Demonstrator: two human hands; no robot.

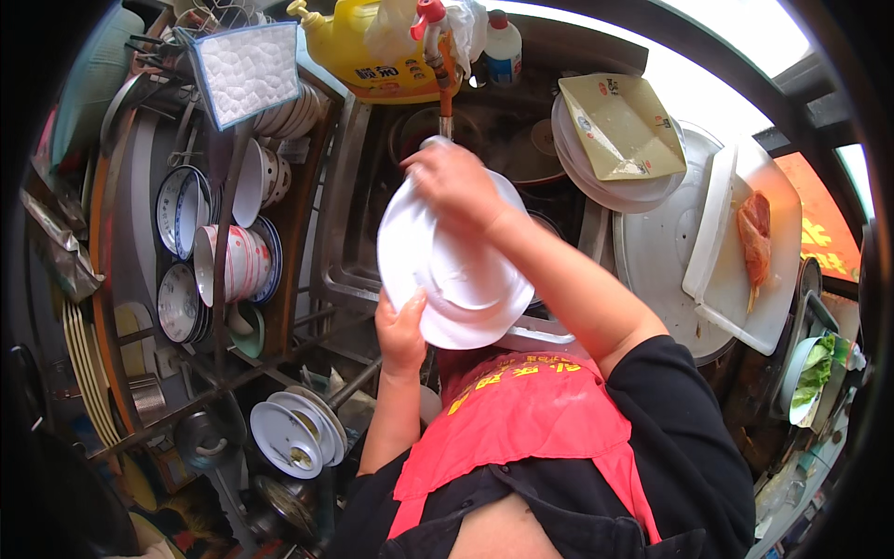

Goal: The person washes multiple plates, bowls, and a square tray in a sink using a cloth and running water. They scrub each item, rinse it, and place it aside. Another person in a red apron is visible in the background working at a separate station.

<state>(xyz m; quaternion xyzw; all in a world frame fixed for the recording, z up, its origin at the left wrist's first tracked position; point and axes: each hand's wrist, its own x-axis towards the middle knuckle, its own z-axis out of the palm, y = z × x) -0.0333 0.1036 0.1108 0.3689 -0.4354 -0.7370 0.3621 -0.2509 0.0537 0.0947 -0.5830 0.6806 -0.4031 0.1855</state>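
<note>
A white plate (405,244) with a wavy rim is held tilted over the metal sink (342,279). My left hand (401,332) grips its lower left edge, with the thumb on the face. Across the upper part of the plate lies my right hand (450,178), blurred by motion, just below the tap (441,70) with a red handle. Whether the fingers of that hand hold anything is unclear. Dark round vessels sit in the sink behind the plate, partly hidden.
Stacked plates topped by a square yellowish dish (625,133) stand right of the sink. Farther right, a white tray (782,189) bears a piece of meat (754,237). A yellow pump jug (349,49) stands behind. Bowls (185,209) fill the left rack; used plates (286,440) sit lower left.
</note>
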